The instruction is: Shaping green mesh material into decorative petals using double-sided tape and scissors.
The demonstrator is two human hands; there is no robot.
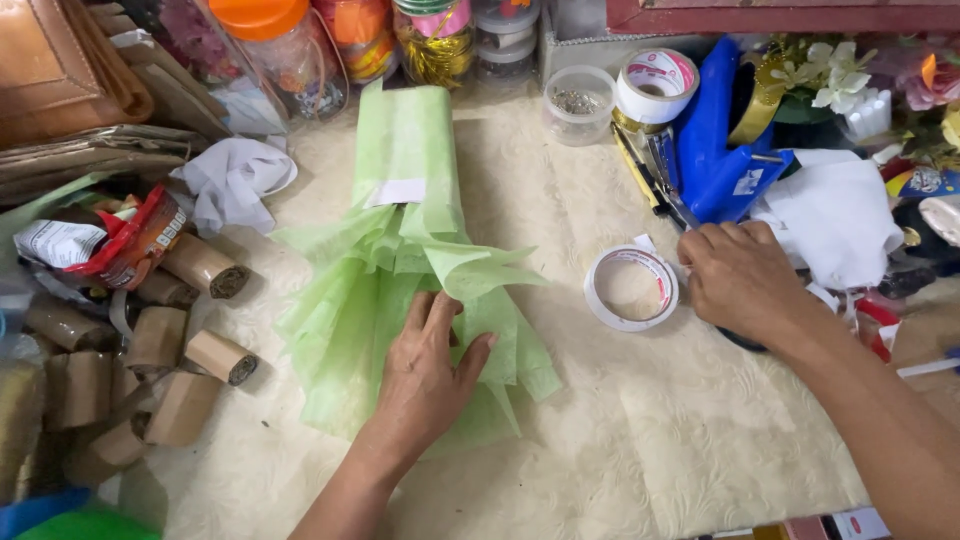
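A light green tissue-paper wrap point(405, 270) lies on the cream embossed table cover point(620, 420), its long axis running from the near edge toward the jars at the back. The narrow rolled end points away from the person, and the flared, ruffled end spreads toward them. A small white label point(397, 192) sits on the narrow part of the wrap. The left hand point(425, 375) presses flat on the flared end, fingers spread and palm down, closed on nothing. To the right of the wrap lies a roll of white tape point(632, 288), flat on the cover. The right hand point(740, 280) rests just right of that roll, fingers curled downward; whether they pinch the tape's loose end is hard to tell. Left of the wrap, brown paper-wrapped rolls point(205, 265) lie in a heap.
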